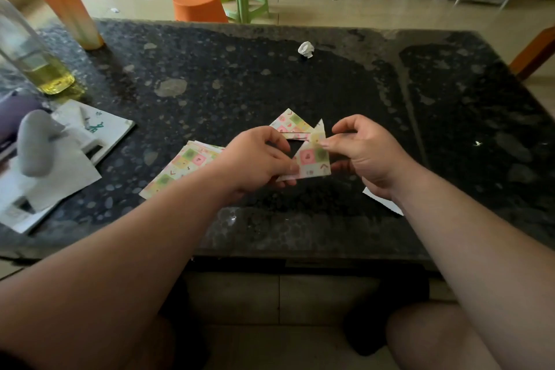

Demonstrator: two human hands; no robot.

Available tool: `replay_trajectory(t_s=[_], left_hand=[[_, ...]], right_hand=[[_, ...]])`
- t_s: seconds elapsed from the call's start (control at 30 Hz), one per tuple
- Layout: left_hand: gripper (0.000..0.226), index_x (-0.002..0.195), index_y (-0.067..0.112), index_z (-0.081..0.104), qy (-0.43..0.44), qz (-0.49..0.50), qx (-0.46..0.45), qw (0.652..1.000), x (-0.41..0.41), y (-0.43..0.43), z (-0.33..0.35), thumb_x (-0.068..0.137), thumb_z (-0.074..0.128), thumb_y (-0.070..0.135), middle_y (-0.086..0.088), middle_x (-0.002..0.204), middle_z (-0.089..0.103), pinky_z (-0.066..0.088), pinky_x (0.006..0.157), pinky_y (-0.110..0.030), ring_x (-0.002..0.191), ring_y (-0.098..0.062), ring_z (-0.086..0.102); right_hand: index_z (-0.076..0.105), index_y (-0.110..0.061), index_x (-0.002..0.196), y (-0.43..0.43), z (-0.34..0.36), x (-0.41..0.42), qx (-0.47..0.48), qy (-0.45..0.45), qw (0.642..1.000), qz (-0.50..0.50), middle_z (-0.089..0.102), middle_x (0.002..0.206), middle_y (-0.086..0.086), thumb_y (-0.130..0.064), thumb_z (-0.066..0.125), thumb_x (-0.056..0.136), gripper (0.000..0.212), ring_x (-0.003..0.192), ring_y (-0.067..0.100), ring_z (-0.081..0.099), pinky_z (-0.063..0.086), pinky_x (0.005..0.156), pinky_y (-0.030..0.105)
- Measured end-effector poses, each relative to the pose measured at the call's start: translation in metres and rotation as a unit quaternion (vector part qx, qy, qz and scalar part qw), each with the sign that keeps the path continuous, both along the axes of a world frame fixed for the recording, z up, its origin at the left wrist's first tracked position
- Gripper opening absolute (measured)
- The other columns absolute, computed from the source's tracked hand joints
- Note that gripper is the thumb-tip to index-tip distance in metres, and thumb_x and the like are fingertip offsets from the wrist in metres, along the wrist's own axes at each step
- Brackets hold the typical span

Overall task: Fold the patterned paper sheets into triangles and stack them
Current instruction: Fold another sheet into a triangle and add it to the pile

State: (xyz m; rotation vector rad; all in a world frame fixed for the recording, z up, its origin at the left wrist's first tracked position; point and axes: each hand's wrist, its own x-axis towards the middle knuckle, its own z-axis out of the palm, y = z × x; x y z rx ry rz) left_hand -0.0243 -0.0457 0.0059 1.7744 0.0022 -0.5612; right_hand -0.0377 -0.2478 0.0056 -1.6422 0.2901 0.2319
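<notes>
Left hand (255,159) pinching near-left corner of folded patterned triangle (312,162), right hand (360,153) pinching its right edge, long edge slanting near-left to far-right.

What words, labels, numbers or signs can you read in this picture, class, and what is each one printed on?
No text can be quoted with certainty.
On the white booklet at the left: green printed marks, too blurred to read.
On the folded triangle and the flat patterned sheets: only small pictures and chevrons, no words.
On the bottle and the orange cup: no readable label.
</notes>
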Motion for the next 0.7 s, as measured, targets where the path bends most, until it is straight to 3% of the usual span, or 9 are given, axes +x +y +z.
replay_trajectory(t_s=[0.07,0.1,0.2,0.23,0.37,0.43,0.57,0.7], left_hand=[[0.027,0.105,0.007,0.064,0.000,-0.031,0.010,0.999,-0.002,0.002,0.003,0.084,0.077,-0.004,-0.011,0.076,0.077,0.060,0.060,-0.030,0.066,-0.020,0.074],[0.024,0.105,0.007,0.068,0.001,-0.041,0.017,0.999,-0.003,0.003,0.004,0.085,0.077,-0.002,-0.008,0.075,0.077,0.057,0.057,-0.024,0.064,-0.017,0.074],[0.005,0.088,0.015,0.077,-0.030,-0.078,0.104,0.991,0.000,0.008,0.004,0.086,0.080,0.012,0.002,0.071,0.076,0.050,0.057,-0.017,0.061,-0.005,0.068],[0.004,0.084,0.019,0.078,-0.036,-0.087,0.120,0.988,0.000,0.010,0.004,0.087,0.080,0.017,0.005,0.071,0.075,0.048,0.057,-0.017,0.060,-0.002,0.065],[0.010,0.083,0.020,0.078,-0.014,-0.102,0.076,0.992,-0.001,0.010,0.002,0.092,0.075,0.017,0.000,0.077,0.074,0.050,0.058,-0.018,0.065,-0.006,0.064],[0.008,0.083,0.022,0.079,-0.032,-0.110,0.092,0.989,0.000,0.011,0.003,0.091,0.076,0.022,0.003,0.079,0.076,0.052,0.061,-0.020,0.067,-0.005,0.066],[0.007,0.082,0.027,0.081,-0.057,-0.133,0.143,0.979,0.006,0.016,0.006,0.085,0.081,0.033,0.002,0.083,0.078,0.057,0.080,-0.035,0.075,-0.009,0.067],[0.007,0.077,0.028,0.081,-0.041,-0.142,0.154,0.977,0.007,0.022,0.008,0.084,0.082,0.029,0.001,0.083,0.078,0.058,0.085,-0.040,0.077,-0.012,0.068]], right_hand=[[0.059,-0.013,0.118,0.003,-0.001,0.001,0.042,0.038,0.998,0.009,0.077,0.099,0.011,-0.011,0.080,0.085,0.039,0.092,0.026,0.077,0.060,0.076,0.043],[0.063,-0.011,0.116,0.005,-0.001,0.000,0.055,0.055,0.996,0.037,0.077,0.100,0.013,-0.013,0.081,0.082,0.038,0.092,0.026,0.077,0.060,0.077,0.042],[0.076,-0.004,0.089,0.014,-0.002,-0.003,0.039,0.068,0.991,0.109,0.078,0.089,0.015,-0.001,0.077,0.084,0.006,0.085,0.026,0.077,0.061,0.076,0.037],[0.076,-0.003,0.084,0.016,-0.003,-0.002,0.033,0.061,0.991,0.112,0.077,0.085,0.015,0.003,0.075,0.084,0.006,0.082,0.025,0.077,0.061,0.074,0.036],[0.076,-0.003,0.080,0.021,0.000,-0.002,0.008,0.041,0.992,0.118,0.077,0.082,0.012,0.003,0.075,0.085,0.008,0.080,0.023,0.076,0.061,0.071,0.033],[0.077,-0.006,0.075,0.022,0.002,-0.002,-0.020,0.027,0.992,0.118,0.077,0.080,0.011,0.003,0.075,0.084,0.013,0.078,0.023,0.076,0.061,0.071,0.034],[0.078,-0.010,0.071,0.019,0.006,0.000,-0.084,0.004,0.988,0.127,0.078,0.080,0.009,0.000,0.075,0.086,0.018,0.079,0.020,0.076,0.061,0.075,0.037],[0.075,-0.008,0.070,0.016,0.010,0.001,-0.112,0.005,0.985,0.130,0.078,0.080,0.007,-0.005,0.076,0.087,0.017,0.068,0.011,0.067,0.050,0.065,0.030]])
